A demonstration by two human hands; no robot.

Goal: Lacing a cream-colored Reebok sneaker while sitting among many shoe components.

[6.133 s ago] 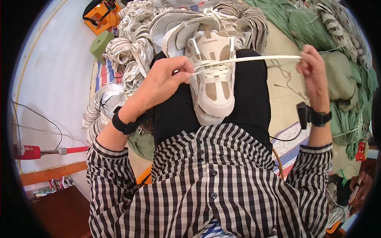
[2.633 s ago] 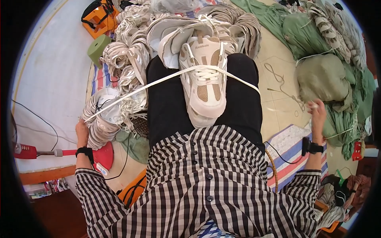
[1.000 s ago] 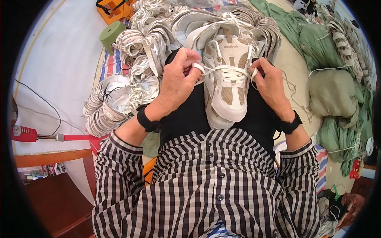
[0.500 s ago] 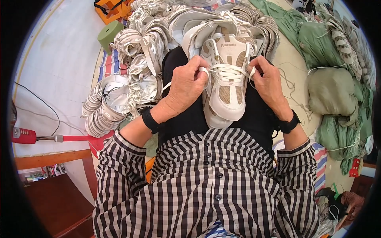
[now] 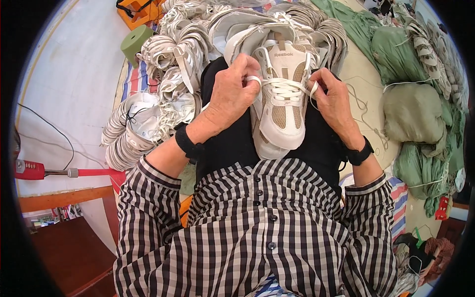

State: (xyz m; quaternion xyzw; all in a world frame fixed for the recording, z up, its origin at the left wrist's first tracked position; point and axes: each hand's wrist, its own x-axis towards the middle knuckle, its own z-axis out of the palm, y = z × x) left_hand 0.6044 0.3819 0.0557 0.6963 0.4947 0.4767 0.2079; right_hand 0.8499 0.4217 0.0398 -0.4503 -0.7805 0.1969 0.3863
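On my lap, between my knees, rests a white and beige sneaker upper [image 5: 282, 116], its toe toward me. White laces [image 5: 287, 89] cross its front in several rows. To its left, my left hand [image 5: 232, 86] pinches one end of the shoelace between thumb and fingers. My right hand [image 5: 330, 95] grips the other end at the right side of the shoe. The lace runs across the top row between both hands. A black band circles each wrist. Part of a second pale toe shows beneath the sneaker's toe.
Bundles of stacked shoe uppers [image 5: 190, 47] lie ahead and at the left, near a green roll [image 5: 136, 41]. Green wrapped sacks [image 5: 414, 114] line the right side. A red pole-like tool [image 5: 94, 172] and a wooden table edge [image 5: 64, 198] are at the left.
My left hand has shifted slightly up, still pinching the lace. My right hand and the sneaker have hardly moved.
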